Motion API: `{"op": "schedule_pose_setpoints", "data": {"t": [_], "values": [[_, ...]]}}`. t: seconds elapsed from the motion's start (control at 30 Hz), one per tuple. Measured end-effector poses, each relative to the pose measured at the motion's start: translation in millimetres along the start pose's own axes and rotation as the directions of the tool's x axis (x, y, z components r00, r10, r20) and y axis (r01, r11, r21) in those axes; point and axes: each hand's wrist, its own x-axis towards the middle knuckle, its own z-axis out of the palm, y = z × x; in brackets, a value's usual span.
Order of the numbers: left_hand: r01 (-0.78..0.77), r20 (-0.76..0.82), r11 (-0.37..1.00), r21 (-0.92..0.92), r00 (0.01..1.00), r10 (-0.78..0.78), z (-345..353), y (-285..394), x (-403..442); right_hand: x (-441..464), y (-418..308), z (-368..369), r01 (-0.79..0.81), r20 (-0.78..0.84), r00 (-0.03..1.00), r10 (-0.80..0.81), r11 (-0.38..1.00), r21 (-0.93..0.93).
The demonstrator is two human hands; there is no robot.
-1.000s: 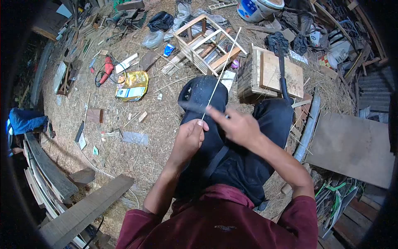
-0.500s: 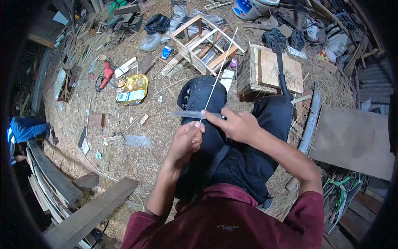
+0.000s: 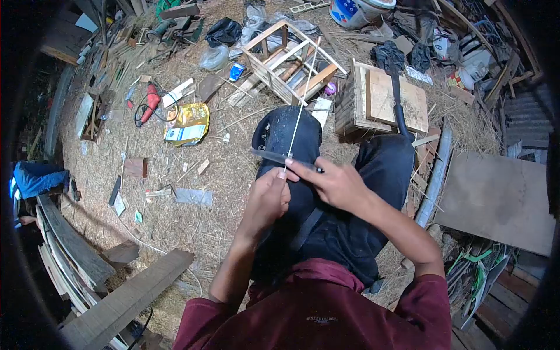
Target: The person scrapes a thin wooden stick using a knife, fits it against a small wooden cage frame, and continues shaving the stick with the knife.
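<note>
My left hand (image 3: 269,197) is closed around the lower end of a thin pale stick (image 3: 298,123), which slants up and away over my knee. In my right hand (image 3: 338,185) is a knife (image 3: 267,154), its handle mostly hidden by the fingers. The blade points left and crosses the stick just above my left thumb. My right index finger is stretched along the knife and meets the stick at the blade. Both hands are close together above my dark trousers (image 3: 286,131).
Ahead stands a small wooden frame (image 3: 271,76). To its right, a long dark tool (image 3: 399,102) lies on a wooden block (image 3: 379,99). A red power tool (image 3: 153,99) and a gold packet (image 3: 188,123) lie on the shaving-covered ground. A plank (image 3: 131,300) juts in at lower left.
My left hand has shifted slightly right and the stick's far tip has swung left. The knife blade has tilted, its tip now higher, with my right hand still on it.
</note>
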Motion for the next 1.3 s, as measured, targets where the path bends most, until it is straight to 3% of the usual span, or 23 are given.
{"op": "schedule_pose_setpoints", "data": {"t": [0.13,0.17,0.3,0.4,0.43,0.53,0.57,0.6,0.67,0.77,0.87,0.93,1.0,1.13,1.2,1.27,1.3], "values": [[-0.164,-0.071,0.938,0.305,0.978,0.195,1.0,-12.2,4.5,-2.5,1.7,3.8,-0.039,0.003,0.999,0.039,0.998,0.058],[-0.166,-0.069,0.934,0.315,0.978,0.197,-0.1,-13.6,4.3,-0.7,3.6,1.1,-0.133,0.032,0.991,0.132,0.99,0.039],[-0.172,-0.064,0.945,0.277,0.978,0.197,-1.7,-15.2,6.7,-7.1,-0.3,5.1,0.054,0.081,0.995,-0.055,0.998,0.015],[-0.165,-0.046,0.955,0.245,0.982,0.181,-3.2,-11.2,6.4,7.3,31.2,-0.6,-0.145,-0.109,0.985,0.136,0.986,-0.084],[-0.16,-0.044,0.958,0.238,0.984,0.175,-2.5,-11.0,5.1,10.1,31.2,-2.6,-0.191,-0.099,0.978,0.182,0.977,-0.094],[-0.169,-0.049,0.964,0.203,0.982,0.183,-2.8,-18.2,7.9,2.2,2.7,-5.1,0.043,0.053,0.998,-0.039,0.997,-0.07],[-0.155,-0.03,0.968,0.197,0.986,0.164,-4.9,-17.0,7.4,2.4,9.5,-4.0,-0.031,0.063,0.997,0.035,0.998,-0.058],[-0.143,-0.011,0.972,0.186,0.989,0.148,-6.5,-12.8,6.4,8.9,26.6,-2.6,-0.161,-0.012,0.987,0.161,0.977,-0.143],[-0.124,0.013,0.979,0.164,0.992,0.123,-8.2,-13.7,6.5,17.9,76.3,0.3,-0.374,-0.221,0.91,0.352,0.925,-0.066],[-0.091,0.018,0.988,0.125,0.996,0.089,-8.7,-10.5,7.4,18.1,74.3,-16.7,-0.203,-0.425,0.882,0.202,0.978,0.043],[-0.05,-0.03,0.998,0.05,0.998,0.051,3.6,-3.0,1.9,7.8,32.2,-5.8,-0.069,-0.32,0.944,0.079,0.997,0.044],[-0.073,-0.088,0.996,0.051,0.993,0.077,7.7,-6.0,5.8,-3.7,6.2,3.5,-0.013,-0.149,0.989,0.016,1.0,0.022],[-0.139,-0.089,0.952,0.273,0.982,0.169,1.3,-12.8,8.0,-8.5,-3.1,11.0,0.019,-0.067,0.998,-0.016,0.999,0.047],[-0.248,-0.145,0.742,0.623,0.895,0.422,14.6,-4.0,-0.8,0.1,14.3,7.4,-0.07,-0.167,0.983,0.075,0.997,0.031],[-0.246,-0.145,0.704,0.666,0.884,0.445,12.9,-3.9,1.4,-4.6,2.9,3.7,0.003,-0.082,0.997,0.002,0.998,0.062],[-0.247,-0.136,0.676,0.694,0.877,0.46,12.2,-3.8,0.5,-4.7,4.0,7.2,-0.022,-0.102,0.994,0.026,0.999,0.042],[-0.254,-0.131,0.668,0.699,0.873,0.47,12.1,-3.8,-0.6,-2.1,13.1,6.1,-0.112,-0.145,0.983,0.116,0.993,0.039]]}}
